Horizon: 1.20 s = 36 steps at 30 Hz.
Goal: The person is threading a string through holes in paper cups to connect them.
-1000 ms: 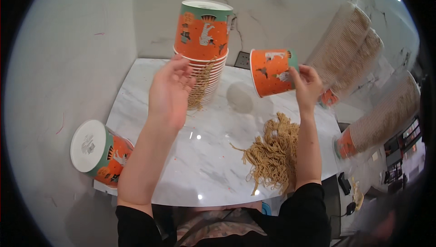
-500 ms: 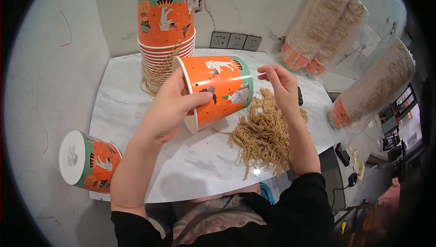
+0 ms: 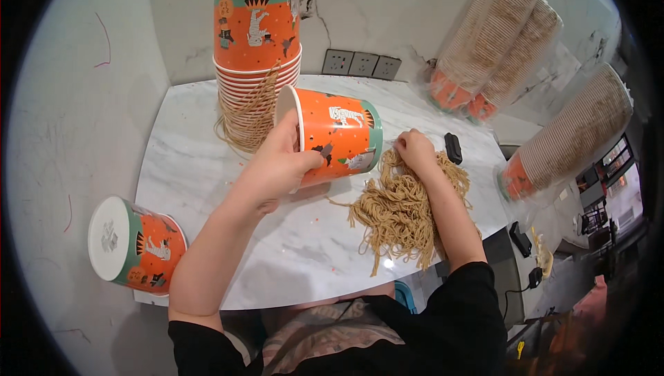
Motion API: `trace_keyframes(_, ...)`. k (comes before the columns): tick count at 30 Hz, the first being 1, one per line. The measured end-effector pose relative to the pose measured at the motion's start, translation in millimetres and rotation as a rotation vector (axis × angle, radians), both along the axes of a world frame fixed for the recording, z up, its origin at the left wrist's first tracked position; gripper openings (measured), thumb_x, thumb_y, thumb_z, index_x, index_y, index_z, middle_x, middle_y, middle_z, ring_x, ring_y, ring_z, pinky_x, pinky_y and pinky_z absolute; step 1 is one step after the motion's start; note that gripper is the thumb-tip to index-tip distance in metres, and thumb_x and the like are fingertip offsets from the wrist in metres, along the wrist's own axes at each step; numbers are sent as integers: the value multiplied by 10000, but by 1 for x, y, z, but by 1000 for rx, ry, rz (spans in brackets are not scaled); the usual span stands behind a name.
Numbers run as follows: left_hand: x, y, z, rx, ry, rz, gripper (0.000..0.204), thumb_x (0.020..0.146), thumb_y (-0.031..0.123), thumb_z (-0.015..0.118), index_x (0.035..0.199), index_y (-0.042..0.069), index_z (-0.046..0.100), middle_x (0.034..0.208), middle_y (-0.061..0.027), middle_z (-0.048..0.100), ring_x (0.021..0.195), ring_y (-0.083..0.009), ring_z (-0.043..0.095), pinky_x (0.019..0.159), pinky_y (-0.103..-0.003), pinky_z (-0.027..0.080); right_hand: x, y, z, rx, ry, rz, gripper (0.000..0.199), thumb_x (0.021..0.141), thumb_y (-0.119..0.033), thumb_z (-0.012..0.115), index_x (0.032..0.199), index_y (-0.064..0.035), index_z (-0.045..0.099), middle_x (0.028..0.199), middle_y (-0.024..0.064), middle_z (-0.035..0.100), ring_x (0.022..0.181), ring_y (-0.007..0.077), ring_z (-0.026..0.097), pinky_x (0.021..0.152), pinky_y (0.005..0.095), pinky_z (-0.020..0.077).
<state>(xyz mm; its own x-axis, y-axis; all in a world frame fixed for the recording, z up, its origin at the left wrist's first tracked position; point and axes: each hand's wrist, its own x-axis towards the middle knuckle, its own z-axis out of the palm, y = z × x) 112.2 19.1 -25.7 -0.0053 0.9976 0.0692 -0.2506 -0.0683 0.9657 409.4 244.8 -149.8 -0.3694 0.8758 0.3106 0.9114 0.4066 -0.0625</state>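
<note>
Left hand [image 3: 277,165] wraps its fingers round one orange paper cup [image 3: 332,142], tipped sideways above the white marble table [image 3: 194,162]. Right hand [image 3: 415,149] pinches into the one heap of tan string loops [image 3: 404,210]. One tall stack of orange cups [image 3: 257,51] behind, one lidded orange cup [image 3: 135,248] lying at the left edge, three bagged sleeves of cups [image 3: 512,44] at right.

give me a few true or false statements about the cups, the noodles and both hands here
1. The left hand holds an orange paper cup tipped on its side. True.
2. The right hand rests on the tall stack of orange paper cups. False: it is on the pile of tan noodle strands.
3. A lidded orange cup lies at the white marble table's left corner. True.
4. The noodle strands lie inside the held cup. False: they lie on the table.
</note>
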Motion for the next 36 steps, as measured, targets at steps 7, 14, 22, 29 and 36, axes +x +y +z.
trace_keyframes(7,1,1,-1,-52,-26,-30,715,765,-127,551,1461,-26,417,1397,-134,556,1311,-215,541,1122,-354,420,-6,4,-10,121,-39,58,107,870,-200,692,887,-107,742,931,132,675,852,363,678,745,462,544)
trace_keyframes(14,4,6,-7,-41,-110,-61,625,780,-129,546,1391,-24,461,1337,-129,591,1246,-207,588,1071,-345,461,12,27,30,-323,949,199,147,911,-162,688,946,-24,721,796,7,672,731,85,600,674,265,474)
trace_keyframes(22,0,3,-4,-58,-154,-59,554,831,-68,584,1370,3,477,1251,-94,629,1115,-160,637,951,-316,529,-29,-8,196,-424,1236,356,124,961,-147,646,989,-30,677,890,35,672,789,129,640,732,266,518)
trace_keyframes(29,-3,11,-19,-21,-240,-59,551,850,-71,578,1382,5,456,1253,-101,624,1078,-164,641,926,-330,541,-97,-29,283,-419,1355,589,176,973,-157,653,1058,-3,649,996,68,668,880,151,653,790,295,556)
trace_keyframes(36,-1,13,-15,-57,-258,-49,585,839,-97,555,1398,-1,412,1285,-126,614,1121,-205,642,960,-371,545,-141,-50,348,-591,1520,1174,130,1023,-153,621,1065,-31,639,925,7,634,637,61,463,561,224,405)
